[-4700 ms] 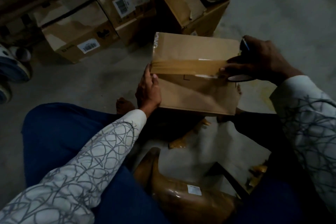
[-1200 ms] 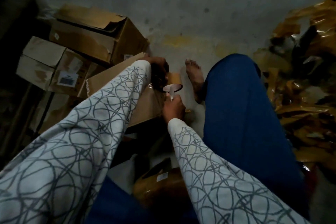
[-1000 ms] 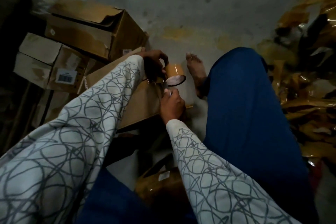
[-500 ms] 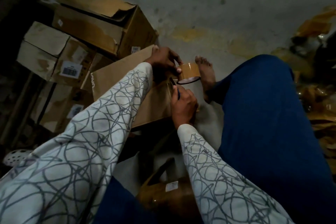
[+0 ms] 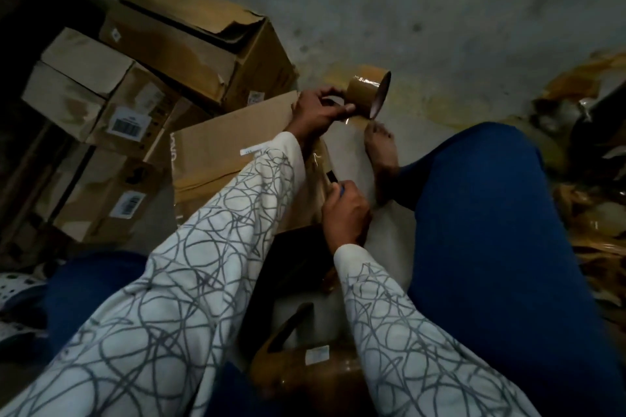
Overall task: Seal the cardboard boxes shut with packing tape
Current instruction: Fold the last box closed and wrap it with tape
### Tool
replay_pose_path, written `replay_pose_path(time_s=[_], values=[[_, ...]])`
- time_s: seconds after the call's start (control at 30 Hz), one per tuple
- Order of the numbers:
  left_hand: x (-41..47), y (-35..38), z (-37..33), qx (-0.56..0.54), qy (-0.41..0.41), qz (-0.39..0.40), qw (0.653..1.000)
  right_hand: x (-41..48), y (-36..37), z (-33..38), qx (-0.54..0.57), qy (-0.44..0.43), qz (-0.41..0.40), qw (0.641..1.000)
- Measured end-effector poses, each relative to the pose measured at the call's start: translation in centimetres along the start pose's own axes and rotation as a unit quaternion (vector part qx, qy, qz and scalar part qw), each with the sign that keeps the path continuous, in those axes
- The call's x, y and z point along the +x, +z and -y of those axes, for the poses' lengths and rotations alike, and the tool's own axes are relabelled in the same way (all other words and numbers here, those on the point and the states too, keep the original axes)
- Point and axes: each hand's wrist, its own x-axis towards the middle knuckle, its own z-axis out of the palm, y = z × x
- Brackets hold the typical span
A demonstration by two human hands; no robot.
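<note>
The left hand [image 5: 316, 113] curls its fingers [image 5: 320, 93] round the brown packing tape roll [image 5: 367, 91], held over the far right corner of the cardboard box [image 5: 220, 156] on the floor. Just nearer, the right hand [image 5: 345, 213] grips a blue-handled cutter [image 5: 335, 181] at the box's right side.

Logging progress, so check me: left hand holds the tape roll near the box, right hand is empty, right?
Not quite. The head view shows the right hand gripping a small cutter, not empty. The left hand does hold the tape roll near the box.
</note>
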Motion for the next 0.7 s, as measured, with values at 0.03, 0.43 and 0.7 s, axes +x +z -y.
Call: replay_pose_path(time_s=[0.03, 0.43, 0.7], values=[[-0.2, 0.0, -0.2, -0.012, 0.001, -0.008, 1.000, 0.0, -0.2, -0.1, 0.011, 0.019, -0.006, 1.000], [-17.8, -13.9, 0.1, -0.101, -0.100, -0.130, 0.981, 2.2, -0.4, 3.5, 0.227, 0.125, -0.004, 0.966], [-28.5, -16.2, 8.3, -0.180, -0.162, -0.272, 0.931, -0.4, 1.1, 6.3, -0.037, -0.193, 0.088, 0.977]])
